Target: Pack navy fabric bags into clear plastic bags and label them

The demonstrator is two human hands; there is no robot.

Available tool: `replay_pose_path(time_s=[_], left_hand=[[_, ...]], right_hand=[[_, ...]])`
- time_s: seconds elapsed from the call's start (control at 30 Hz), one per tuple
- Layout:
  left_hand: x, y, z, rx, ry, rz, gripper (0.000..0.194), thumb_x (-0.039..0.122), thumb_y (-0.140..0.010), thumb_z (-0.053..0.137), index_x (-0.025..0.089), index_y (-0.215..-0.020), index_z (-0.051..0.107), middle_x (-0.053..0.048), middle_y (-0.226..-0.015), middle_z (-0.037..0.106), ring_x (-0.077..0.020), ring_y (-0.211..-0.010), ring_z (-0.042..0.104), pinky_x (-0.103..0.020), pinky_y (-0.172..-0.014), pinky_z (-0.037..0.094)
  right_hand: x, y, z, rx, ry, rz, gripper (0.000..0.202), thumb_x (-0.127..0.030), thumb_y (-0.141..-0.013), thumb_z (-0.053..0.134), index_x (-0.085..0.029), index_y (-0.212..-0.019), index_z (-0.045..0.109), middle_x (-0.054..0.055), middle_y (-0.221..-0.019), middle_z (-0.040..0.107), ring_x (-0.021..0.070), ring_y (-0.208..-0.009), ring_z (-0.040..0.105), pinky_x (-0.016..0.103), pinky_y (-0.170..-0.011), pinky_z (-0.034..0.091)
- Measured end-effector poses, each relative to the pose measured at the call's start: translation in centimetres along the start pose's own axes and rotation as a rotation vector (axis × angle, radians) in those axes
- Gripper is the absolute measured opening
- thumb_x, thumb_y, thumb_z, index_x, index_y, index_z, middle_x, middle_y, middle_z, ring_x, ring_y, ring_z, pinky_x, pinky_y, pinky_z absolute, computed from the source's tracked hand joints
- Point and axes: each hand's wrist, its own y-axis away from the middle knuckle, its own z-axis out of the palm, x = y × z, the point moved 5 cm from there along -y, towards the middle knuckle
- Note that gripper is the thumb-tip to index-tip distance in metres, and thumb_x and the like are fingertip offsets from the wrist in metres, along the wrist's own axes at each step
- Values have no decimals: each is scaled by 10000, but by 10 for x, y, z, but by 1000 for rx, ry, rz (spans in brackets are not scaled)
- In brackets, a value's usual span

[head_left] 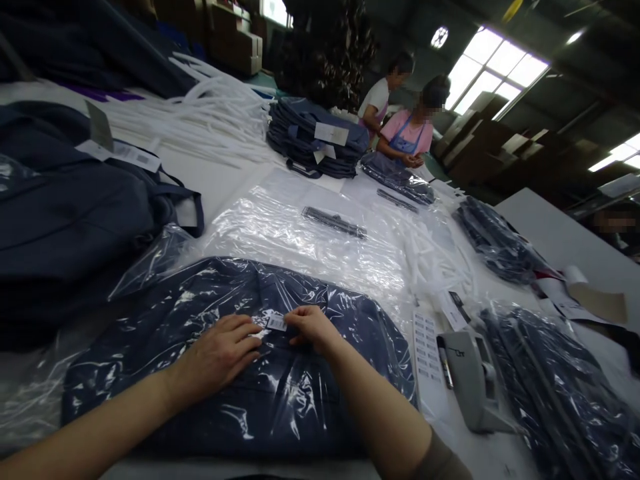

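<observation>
A dark blue fabric bag (295,373) lies flat before me inside a clear plastic sleeve that shines with creases. On its middle sits a small white barcode label (277,323). My right hand (313,328) pinches the label's right edge between thumb and fingertips. Just left of the label, my left hand (223,350) rests flat on the plastic, fingers stretched out toward it. Whether the label is stuck down fully I cannot tell.
Right of the bag lie a sheet of barcode labels (427,347) and a grey tape dispenser (475,380). Wrapped bags (560,387) stand beyond. Unwrapped bags (75,220) pile up at left. Clear plastic sleeves (280,207) and white strips (210,113) lie behind. Two people (407,127) work farther back.
</observation>
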Motion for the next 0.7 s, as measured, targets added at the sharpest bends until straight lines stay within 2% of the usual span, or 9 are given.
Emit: replay_pose_path(time_s=[0.27, 0.5, 0.6, 0.7], left_hand=[[-3, 1, 4, -6, 42, -9, 132, 222, -897, 554, 215, -987, 651, -15, -1096, 642, -218, -1080, 501, -379, -997, 336], [-4, -7, -3, 66, 29, 36, 168, 214, -914, 514, 213, -966, 673, -22, -1076, 663, -202, -1082, 514, -358, -1024, 325], [-7, -15, 4, 17, -7, 68, 230, 278, -920, 533, 220, -1110, 649, -17, -1190, 641, -211, -1175, 489, -368, -1089, 248], [-16, -20, 20, -61, -11, 74, 441, 462, -884, 570, 255, -1272, 571, -16, -1309, 581, -227, -1324, 383, -393, -1159, 83]], right_hand=[[4, -11, 3, 22, 45, 19, 138, -252, -708, 681, -155, -652, 601, -38, -613, 463, 81, -524, 463, 211, -422, 477], [9, -13, 3, 37, 51, 37, 166, -295, -700, 694, -157, -677, 606, -36, -619, 480, 75, -508, 473, 196, -403, 473], [10, -16, 4, 43, 72, 32, 148, -287, -716, 675, -160, -686, 606, -35, -626, 492, 77, -506, 478, 199, -401, 472], [10, -19, 3, 55, 122, 23, 127, -280, -740, 649, -165, -700, 617, -37, -606, 499, 83, -485, 484, 221, -421, 485]])
